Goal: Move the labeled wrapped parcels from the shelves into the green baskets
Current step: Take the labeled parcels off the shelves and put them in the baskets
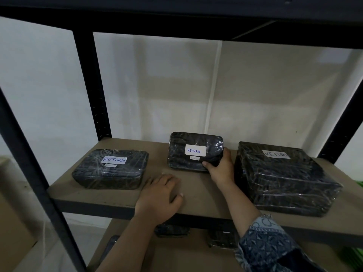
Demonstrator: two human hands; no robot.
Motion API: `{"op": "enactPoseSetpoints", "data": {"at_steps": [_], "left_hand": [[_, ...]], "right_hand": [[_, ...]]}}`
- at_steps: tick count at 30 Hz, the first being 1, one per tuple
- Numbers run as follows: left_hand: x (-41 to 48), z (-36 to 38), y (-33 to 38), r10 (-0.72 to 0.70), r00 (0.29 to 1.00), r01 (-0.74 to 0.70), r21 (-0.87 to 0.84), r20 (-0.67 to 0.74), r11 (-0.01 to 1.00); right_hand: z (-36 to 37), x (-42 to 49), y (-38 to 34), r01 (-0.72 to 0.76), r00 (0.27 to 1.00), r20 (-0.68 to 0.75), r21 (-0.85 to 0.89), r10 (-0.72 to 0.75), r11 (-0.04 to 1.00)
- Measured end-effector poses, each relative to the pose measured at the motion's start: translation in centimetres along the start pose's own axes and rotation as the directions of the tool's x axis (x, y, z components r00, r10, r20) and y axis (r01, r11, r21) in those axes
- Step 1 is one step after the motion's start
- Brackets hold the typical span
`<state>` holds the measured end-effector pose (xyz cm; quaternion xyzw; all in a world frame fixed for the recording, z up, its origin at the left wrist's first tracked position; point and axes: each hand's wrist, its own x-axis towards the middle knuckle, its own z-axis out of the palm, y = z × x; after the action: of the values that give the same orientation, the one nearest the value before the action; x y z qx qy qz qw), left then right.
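While the left hand point(159, 195) rests flat on the shelf point(110, 195), the right hand point(221, 169) clamps the middle parcel point(180, 161).

Three handwritten "RETURN" labels, one on each wrapped parcel.

From frame centre: the left parcel point(110, 173) at 8 o'clock carries a white left label point(114, 160) reading "RETURN" in blue. The middle parcel point(182, 161) at 6 o'clock has a middle label point(195, 150) with the same word. The right parcel point(284, 183) at 4 o'clock has a right label point(276, 154) with a blurred "RETURN". The smaller stickers point(194, 158) under the first two are unreadable.
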<state>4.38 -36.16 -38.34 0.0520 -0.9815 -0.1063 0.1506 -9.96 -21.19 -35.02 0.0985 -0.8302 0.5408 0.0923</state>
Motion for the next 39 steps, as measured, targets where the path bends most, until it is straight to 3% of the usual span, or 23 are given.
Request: {"op": "enactPoseSetpoints", "data": {"at_steps": [7, 15, 19, 25, 29, 39], "left_hand": [[0.0, 0.0, 0.0, -0.002, 1.000, 0.002, -0.009, -0.006, 1.000], [0.0, 0.2, -0.1, 0.014, 0.999, -0.014, 0.003, -0.029, 1.000], [-0.1, 0.6, -0.2, 0.028, 0.995, -0.029, -0.010, -0.095, 1.000], [-1.1, 0.4, 0.1, 0.064, 0.981, -0.066, -0.008, -0.184, 0.998], [-4.0, 0.7, 0.4, 0.087, 0.969, -0.082, 0.032, -0.230, 0.996], [-13.2, 2.7, 4.1, 0.041, 0.990, -0.021, 0.148, -0.134, 0.989]], "right_hand": [[0.0, -0.3, -0.6, -0.021, 0.999, 0.047, -0.037, 0.023, 0.999], [0.7, -1.5, -0.8, -0.141, 0.987, 0.060, -0.080, 0.146, 0.987], [0.4, -3.0, -1.0, -0.181, 0.982, 0.039, -0.076, 0.184, 0.981], [-1.1, -6.4, -1.0, -0.203, 0.979, 0.002, 0.044, 0.203, 0.978], [-2.5, -9.1, -1.1, -0.234, 0.972, 0.050, 0.161, 0.229, 0.959], [-10.3, -18.0, 1.6, -0.175, 0.984, 0.076, 0.263, 0.160, 0.949]]}}
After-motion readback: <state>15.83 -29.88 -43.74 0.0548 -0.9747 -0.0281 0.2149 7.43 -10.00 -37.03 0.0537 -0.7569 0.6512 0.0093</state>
